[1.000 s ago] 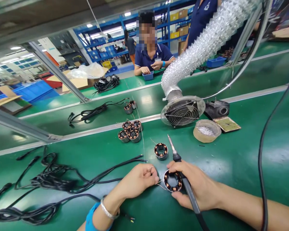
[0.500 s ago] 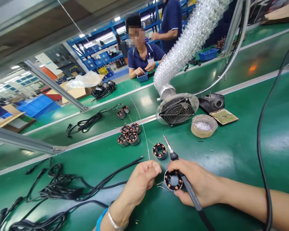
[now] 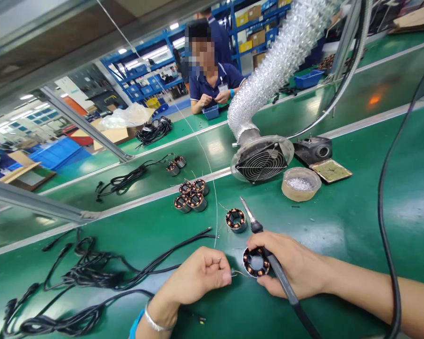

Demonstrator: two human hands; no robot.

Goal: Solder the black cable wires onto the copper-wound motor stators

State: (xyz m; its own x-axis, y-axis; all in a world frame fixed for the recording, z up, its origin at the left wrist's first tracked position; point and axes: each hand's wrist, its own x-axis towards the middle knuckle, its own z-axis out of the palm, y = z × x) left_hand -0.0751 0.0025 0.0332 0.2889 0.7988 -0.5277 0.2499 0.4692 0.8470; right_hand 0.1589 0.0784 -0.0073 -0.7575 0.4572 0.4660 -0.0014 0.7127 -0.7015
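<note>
My right hand (image 3: 289, 263) grips a copper-wound stator ring (image 3: 256, 262) and, along with it, a soldering iron (image 3: 256, 225) whose tip points up and away. Thin wire leads stick out from the ring's left side. My left hand (image 3: 210, 270) is pinched at the end of these leads, left of the ring. Just beyond, another stator ring (image 3: 236, 220) rests on the green bench (image 3: 339, 226). A thin solder wire (image 3: 216, 207) runs down to near my left hand.
Black cables (image 3: 92, 278) lie at left. Several stators (image 3: 191, 195) stand near the metal rail. A fume extractor (image 3: 261, 160), a round tub (image 3: 301, 183) and a sponge tray (image 3: 331, 171) are beyond my hands. A person (image 3: 214, 82) sits opposite.
My left hand has moved slightly down and now pinches the stator's wire leads. My right hand still holds the ring and iron. A person in the background has shifted left.
</note>
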